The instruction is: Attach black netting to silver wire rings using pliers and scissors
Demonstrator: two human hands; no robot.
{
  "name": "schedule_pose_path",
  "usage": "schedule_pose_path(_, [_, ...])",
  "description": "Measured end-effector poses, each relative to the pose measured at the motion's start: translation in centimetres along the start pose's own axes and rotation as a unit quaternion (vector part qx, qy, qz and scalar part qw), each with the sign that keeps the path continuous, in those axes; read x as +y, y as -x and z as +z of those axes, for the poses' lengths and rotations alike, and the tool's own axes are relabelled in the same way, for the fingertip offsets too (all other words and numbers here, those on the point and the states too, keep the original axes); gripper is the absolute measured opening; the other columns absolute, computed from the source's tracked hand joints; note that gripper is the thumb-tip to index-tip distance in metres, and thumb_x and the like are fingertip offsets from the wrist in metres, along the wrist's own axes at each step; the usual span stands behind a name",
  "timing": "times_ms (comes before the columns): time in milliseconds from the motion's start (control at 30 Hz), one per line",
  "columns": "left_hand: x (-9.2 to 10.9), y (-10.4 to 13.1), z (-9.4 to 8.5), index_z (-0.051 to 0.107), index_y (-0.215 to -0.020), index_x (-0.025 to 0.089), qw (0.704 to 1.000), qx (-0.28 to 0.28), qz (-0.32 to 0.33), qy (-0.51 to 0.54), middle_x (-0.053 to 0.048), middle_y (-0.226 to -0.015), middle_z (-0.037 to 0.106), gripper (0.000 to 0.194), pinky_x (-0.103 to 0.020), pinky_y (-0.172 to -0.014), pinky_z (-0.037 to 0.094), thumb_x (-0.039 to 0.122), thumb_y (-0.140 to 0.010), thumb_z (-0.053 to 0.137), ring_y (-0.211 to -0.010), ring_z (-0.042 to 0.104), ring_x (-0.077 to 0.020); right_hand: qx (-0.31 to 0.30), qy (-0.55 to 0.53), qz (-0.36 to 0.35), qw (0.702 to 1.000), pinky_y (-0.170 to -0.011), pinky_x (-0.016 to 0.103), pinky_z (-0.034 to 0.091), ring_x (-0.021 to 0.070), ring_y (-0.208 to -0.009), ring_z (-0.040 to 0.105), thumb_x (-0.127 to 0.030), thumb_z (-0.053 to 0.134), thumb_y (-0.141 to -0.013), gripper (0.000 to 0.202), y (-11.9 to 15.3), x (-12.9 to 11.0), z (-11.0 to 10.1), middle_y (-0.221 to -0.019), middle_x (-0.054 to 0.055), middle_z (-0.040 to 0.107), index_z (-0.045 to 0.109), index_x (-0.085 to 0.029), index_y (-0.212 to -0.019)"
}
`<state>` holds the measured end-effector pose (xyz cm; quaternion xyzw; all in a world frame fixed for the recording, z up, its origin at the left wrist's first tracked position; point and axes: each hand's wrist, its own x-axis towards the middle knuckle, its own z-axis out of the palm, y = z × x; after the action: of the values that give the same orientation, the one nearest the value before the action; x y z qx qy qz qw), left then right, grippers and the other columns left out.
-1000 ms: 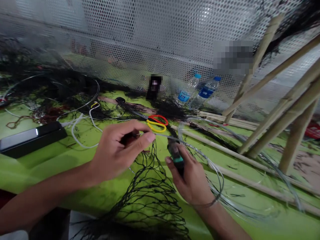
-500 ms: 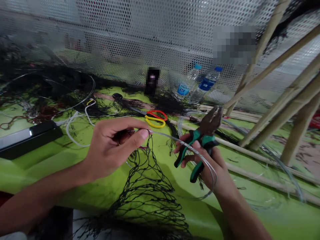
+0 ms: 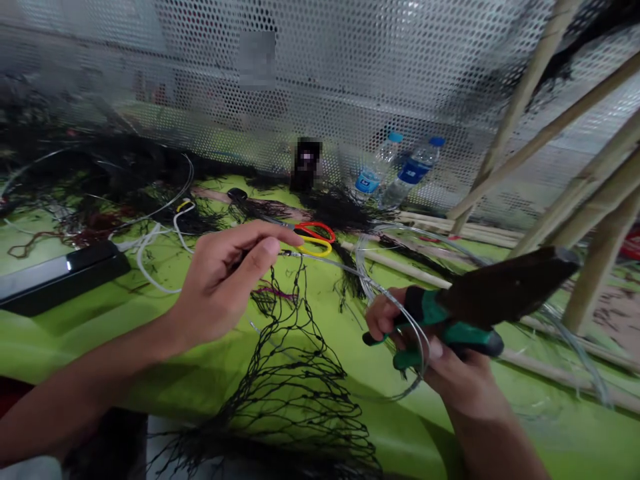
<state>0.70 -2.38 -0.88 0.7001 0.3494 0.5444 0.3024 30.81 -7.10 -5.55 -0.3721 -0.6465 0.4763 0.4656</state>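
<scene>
My left hand (image 3: 220,280) is closed, its thumb and index finger at the end of a thin silvery wire (image 3: 345,267). Black knotted netting (image 3: 300,353) hangs from that wire by its top meshes and spreads down toward the table's front edge. The wire runs right and curls in a loop by my right hand (image 3: 450,373). That hand is wrapped around the green-and-black handles of a pair of pliers (image 3: 505,287), whose dark jaws point right. Just beyond my left fingertips lie scissors (image 3: 315,241) with one red and one yellow handle loop.
Two water bottles (image 3: 367,173) stand against a perforated metal panel (image 3: 340,60). A black box with a white cable (image 3: 65,277) sits at the left. Bamboo poles (image 3: 575,200) lean at the right, and dark fibre clumps (image 3: 125,160) cover the back left.
The pliers have swung from pointing up to pointing right, moving right and nearer the camera. My left thumb has drawn back slightly left along the wire.
</scene>
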Motion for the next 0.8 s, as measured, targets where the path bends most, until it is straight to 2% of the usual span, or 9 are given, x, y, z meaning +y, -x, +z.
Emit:
schedule_pose_path(100, [-0.1, 0.1, -0.1, 0.081, -0.11, 0.026, 1.0, -0.021, -0.001, 0.017, 0.0, -0.071, 0.058, 0.024, -0.024, -0.045, 0.03, 0.028, -0.103, 0.059, -0.059, 0.049, -0.0106, 0.044, -0.051, 0.013, 0.998, -0.06, 0.035, 0.053, 0.025, -0.082, 0.068, -0.063, 0.068, -0.092, 0.042, -0.2, -0.5, 0.4, -0.092, 0.008, 0.066, 0.071, -0.023, -0.101])
schedule_pose_path(233, [0.2, 0.1, 0.0, 0.074, -0.103, 0.021, 0.999, -0.03, 0.019, -0.015, 0.003, -0.072, 0.06, 0.011, -0.019, -0.042, 0.036, 0.021, -0.093, 0.068, -0.054, 0.05, -0.0073, 0.154, -0.085, 0.032, 0.984, -0.043, 0.026, 0.045, 0.0235, -0.079, 0.07, -0.058, 0.067, -0.095, 0.036, -0.8, -1.5, 1.0, -0.094, 0.007, 0.067, 0.069, -0.026, -0.112])
schedule_pose_path(367, [0.3, 0.4, 0.3, 0.069, -0.101, 0.02, 0.987, 0.003, 0.08, -0.138, 0.005, -0.077, 0.066, 0.015, -0.018, -0.048, 0.045, 0.014, -0.087, 0.07, -0.055, 0.054, -0.0054, 0.275, -0.052, -0.028, 0.96, -0.05, 0.033, 0.057, 0.0277, -0.094, 0.07, -0.049, 0.062, -0.099, 0.026, -1.8, -2.5, 1.0, -0.106, 0.009, 0.066, 0.072, -0.029, -0.109])
schedule_pose_path(500, [-0.2, 1.0, 0.5, 0.066, -0.107, 0.024, 0.971, 0.042, 0.12, -0.203, 0.005, -0.082, 0.07, 0.023, -0.021, -0.054, 0.05, 0.018, -0.086, 0.075, -0.057, 0.059, -0.0066, 0.324, 0.009, -0.08, 0.943, -0.056, 0.041, 0.062, 0.0343, -0.115, 0.066, -0.047, 0.059, -0.1, 0.023, -2.0, -2.9, 0.7, -0.123, 0.01, 0.063, 0.074, -0.033, -0.109])
schedule_pose_path(600, [-0.5, 0.9, 0.4, 0.065, -0.109, 0.025, 0.966, 0.049, 0.134, -0.217, 0.004, -0.084, 0.073, 0.023, -0.024, -0.057, 0.054, 0.02, -0.088, 0.075, -0.06, 0.064, -0.009, 0.303, 0.002, -0.063, 0.951, -0.046, 0.035, 0.056, 0.0327, -0.107, 0.07, -0.048, 0.067, -0.096, 0.019, -1.3, -2.8, 0.4, -0.115, 0.009, 0.066, 0.072, -0.036, -0.11])
schedule_pose_path(700, [-0.4, 0.4, 0.2, 0.065, -0.103, 0.023, 0.957, 0.047, 0.164, -0.236, 0.005, -0.078, 0.071, 0.018, -0.021, -0.055, 0.05, 0.017, -0.087, 0.072, -0.055, 0.06, -0.0066, 0.206, -0.024, -0.024, 0.978, -0.036, 0.028, 0.044, 0.0283, -0.093, 0.071, -0.052, 0.075, -0.09, 0.03, -0.5, -2.7, 0.3, -0.108, 0.01, 0.067, 0.071, -0.031, -0.111])
schedule_pose_path(800, [-0.2, -0.6, 0.0, 0.065, -0.1, 0.02, 0.955, 0.03, 0.164, -0.246, 0.006, -0.075, 0.069, 0.015, -0.02, -0.053, 0.045, 0.016, -0.086, 0.069, -0.053, 0.055, -0.0052, 0.136, -0.005, -0.007, 0.991, -0.037, 0.027, 0.039, 0.0188, -0.072, 0.063, -0.053, 0.072, -0.093, 0.031, -0.4, -2.7, 0.2, -0.107, 0.009, 0.068, 0.072, -0.027, -0.109])
